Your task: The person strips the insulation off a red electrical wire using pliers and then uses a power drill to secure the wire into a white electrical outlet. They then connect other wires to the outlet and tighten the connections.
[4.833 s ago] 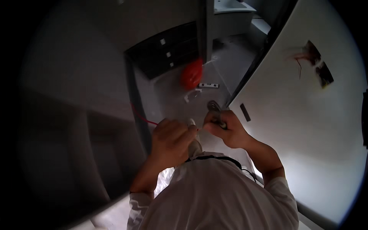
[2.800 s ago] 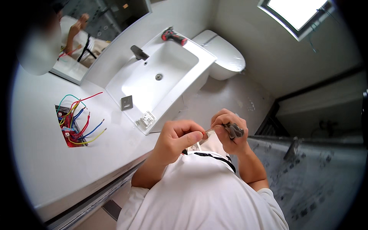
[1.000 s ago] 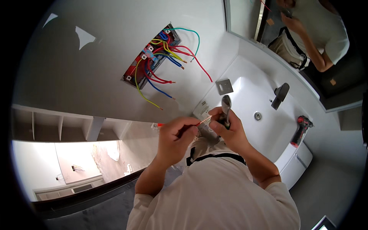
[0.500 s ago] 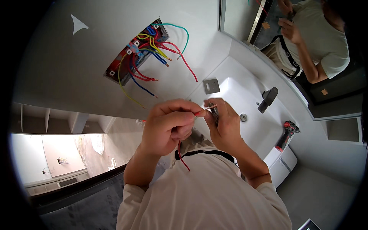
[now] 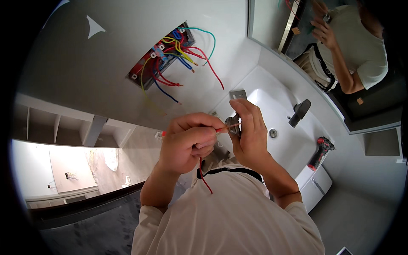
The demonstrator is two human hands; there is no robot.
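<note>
Your left hand (image 5: 187,142) was curled into a closed grip around a thin red wire (image 5: 203,174), its fingers folded tight, with the wire's free tail hanging down from under the fist toward your shirt. The wire's other end ran right from your fingertips to the small metal tool (image 5: 233,124) in your right hand (image 5: 250,136). That hand's grip was closed too, fingers wrapped over the tool so that only part of its grey metal showed; I could not tell exactly what kind of tool it was. Both hands were touching or nearly so, held up close in front of your chest.

Behind them on the white wall sat an open wall box (image 5: 160,53) with red, blue, yellow and green wires spilling out. To the right lay a white sink (image 5: 284,114) with a dark tap (image 5: 299,112), a grey plate (image 5: 238,94) at its near corner, and a red and black drill (image 5: 319,151) on its far rim. A mirror (image 5: 331,51) above showed your reflection.
</note>
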